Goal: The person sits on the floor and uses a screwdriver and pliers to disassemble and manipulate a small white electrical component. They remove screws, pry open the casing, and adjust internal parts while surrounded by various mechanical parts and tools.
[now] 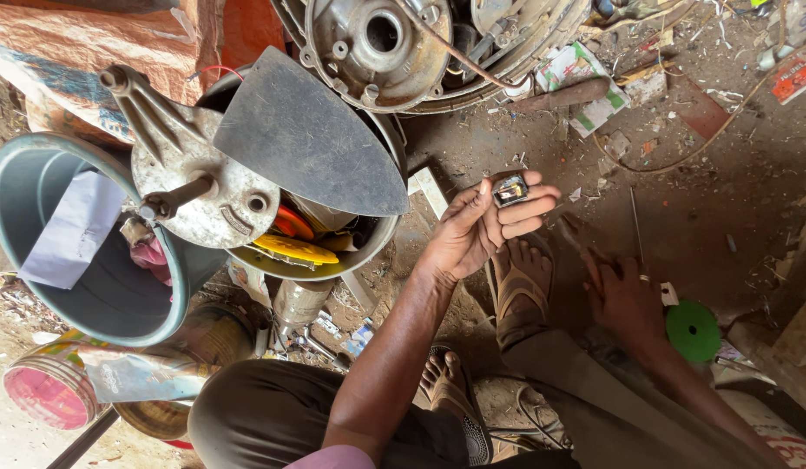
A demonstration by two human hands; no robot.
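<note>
The small dark rectangular metal part with a shiny face (510, 189) is pinched between the thumb and fingers of the left hand (481, 227), raised above the dirt floor (733, 200). I judge that the work is at the stage of inspection: the part is lifted and turned to the eye, and nothing is fitted to it yet.

At the far left, the grey-green plastic bucket (12, 226) holds a white sheet of paper (69, 230) and some pink cloth. Next to it, the round metal basin (381, 234) holds a yellow disc (294, 250), something orange, a grey cast-metal cover with a shaft (199, 187), and a dark flat iron sole plate (312, 139) lies across the top.

The right hand (627, 300) rests low with its fingertips on the ground, near a thin metal rod (636, 227) and a green round lid (693, 330); it seems to grasp nothing, though I cannot tell for sure.
</note>
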